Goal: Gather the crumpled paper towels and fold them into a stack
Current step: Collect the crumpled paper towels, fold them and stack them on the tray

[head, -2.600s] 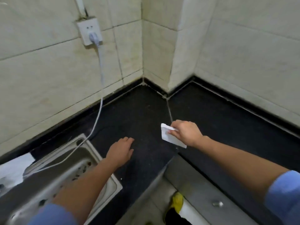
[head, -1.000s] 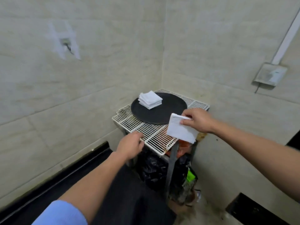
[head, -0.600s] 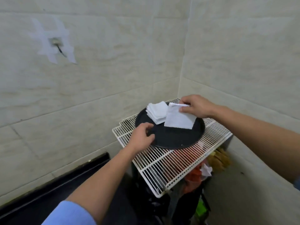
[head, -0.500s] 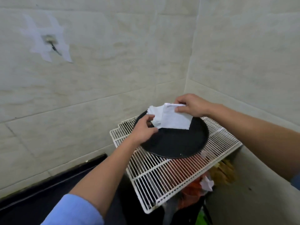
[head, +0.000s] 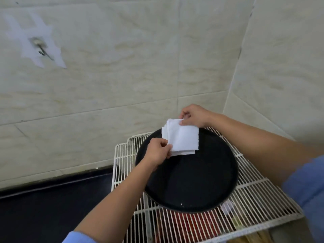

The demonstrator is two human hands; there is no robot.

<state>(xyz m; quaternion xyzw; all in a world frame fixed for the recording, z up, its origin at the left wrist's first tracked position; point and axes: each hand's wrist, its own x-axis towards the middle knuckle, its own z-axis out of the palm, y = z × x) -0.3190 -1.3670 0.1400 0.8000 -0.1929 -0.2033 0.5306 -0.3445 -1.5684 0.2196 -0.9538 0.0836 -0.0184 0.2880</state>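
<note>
A stack of folded white paper towels [head: 182,139] sits at the far edge of a round black tray [head: 189,179]. The topmost folded towel lies on the stack, slightly askew. My right hand [head: 193,115] pinches the stack's far right corner between thumb and fingers. My left hand [head: 157,153] pinches the stack's near left edge. Both hands hold the stack just above or on the tray; I cannot tell if it is lifted.
The tray rests on a white wire rack [head: 254,199] in a tiled wall corner. Red and dark bags show through the rack [head: 184,225]. A black countertop [head: 52,199] lies lower left. A taped wall hook [head: 41,50] is upper left.
I turned from the countertop to the rack carrying one folded towel in my right hand. It now lies on the stack, and my left hand moved from the tray rim to the stack's edge.
</note>
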